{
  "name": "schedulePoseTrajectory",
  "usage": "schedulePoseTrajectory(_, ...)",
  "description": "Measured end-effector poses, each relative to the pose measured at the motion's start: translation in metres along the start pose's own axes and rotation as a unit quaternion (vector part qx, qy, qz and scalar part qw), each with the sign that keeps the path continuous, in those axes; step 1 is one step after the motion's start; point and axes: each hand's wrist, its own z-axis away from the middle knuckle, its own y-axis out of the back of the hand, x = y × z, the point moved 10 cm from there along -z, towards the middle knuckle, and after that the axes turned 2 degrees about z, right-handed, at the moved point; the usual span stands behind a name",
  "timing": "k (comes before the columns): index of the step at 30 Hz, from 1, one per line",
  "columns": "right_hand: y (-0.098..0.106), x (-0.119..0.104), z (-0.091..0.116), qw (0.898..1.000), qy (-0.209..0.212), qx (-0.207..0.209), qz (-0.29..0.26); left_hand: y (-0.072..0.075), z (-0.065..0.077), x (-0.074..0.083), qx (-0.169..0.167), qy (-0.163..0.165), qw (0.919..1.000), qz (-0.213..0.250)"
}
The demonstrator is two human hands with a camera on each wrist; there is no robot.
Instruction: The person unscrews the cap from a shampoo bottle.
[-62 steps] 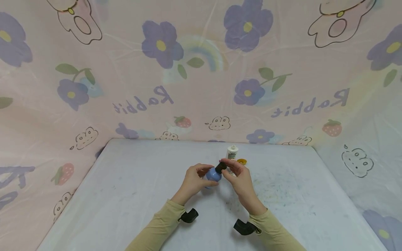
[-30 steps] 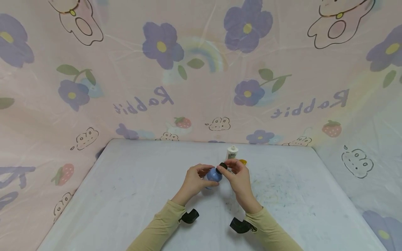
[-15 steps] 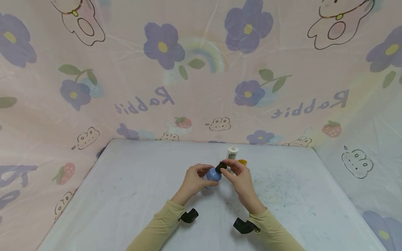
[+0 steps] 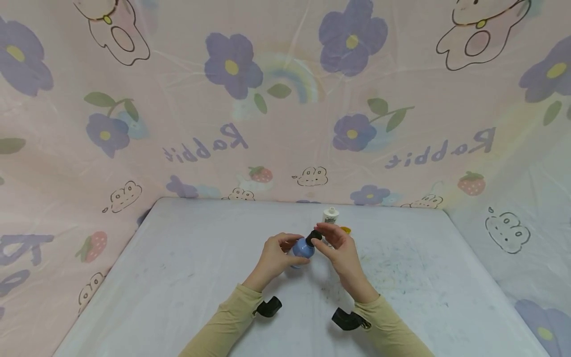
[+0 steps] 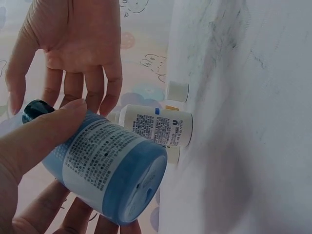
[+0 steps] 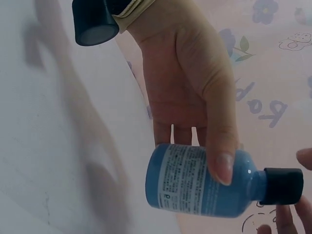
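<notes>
My left hand [image 4: 277, 255] grips a blue bottle [image 4: 304, 249] by its body, thumb on one side and fingers on the other. The bottle tilts, its black cap [image 4: 313, 238] towards my right hand [image 4: 342, 250]. The right thumb and fingers lie loosely around the cap. In the right wrist view a small gap shows between that thumb [image 6: 305, 159] and the cap. Printed text covers the bottle's side in the left wrist view. Behind the right hand stands a white bottle [image 4: 330, 216] with a narrow nozzle top.
A yellow item [image 4: 346, 230] lies beside the white bottle, partly hidden by my right hand. The white table [image 4: 214, 248] carries coloured smudges on its right side. A printed fabric wall [image 4: 285, 134] rises behind it. A black device [image 4: 348, 320] is strapped to each wrist.
My right hand turned at the cap and came back. Since half a second ago its fingers have lifted and spread slightly from the cap. The left hand and blue bottle hold nearly still.
</notes>
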Motion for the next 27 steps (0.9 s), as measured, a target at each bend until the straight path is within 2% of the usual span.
schedulePoseTrajectory(5,0.0029,0.0053,-0.0012,0.999,-0.025,0.041,0.010,-0.0010,0.0002,0.0010,0.001,-0.007,1.0000,0.000)
schedulePoseTrajectory(11,0.0046,0.0062,-0.0024,0.997,-0.029,0.071,0.030,-0.0016,0.0009,0.0025,0.004,-0.013,0.9999,0.000)
schedulePoseTrajectory(18,0.0063,0.0062,-0.0029,0.995,-0.035,0.080,0.037,-0.0026,0.0008,0.0008,0.004,-0.009,0.9999,-0.002)
schedulePoseTrajectory(22,0.0073,0.0064,-0.0023,0.995,-0.037,0.082,0.040,-0.0030,0.0008,0.0019,0.003,-0.018,0.9998,-0.005)
schedulePoseTrajectory(27,0.0072,0.0054,-0.0016,0.996,-0.032,0.071,0.039,-0.0030,0.0003,0.0008,0.002,-0.015,0.9999,-0.004)
